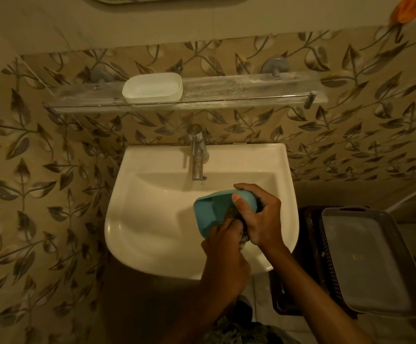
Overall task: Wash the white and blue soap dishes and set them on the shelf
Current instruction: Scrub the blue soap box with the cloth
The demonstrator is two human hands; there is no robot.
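1. Nearest, the left hand (223, 247) had its fingers curled round a dark scrubber (242, 235), pressing it into the blue soap dish (212, 212).
2. The right hand (261, 214) gripped the dish's right end, thumb laid across the rim and the other fingers wrapped behind, holding it tilted over the sink (137, 219).
3. The plastic was probably slick (a guess), so hard scrubbing could twist the dish loose into the basin.
4. Beyond the faucet (198, 155), the white soap dish (152, 88) sat on the shelf (251, 89); a careless reach there could knock it off.
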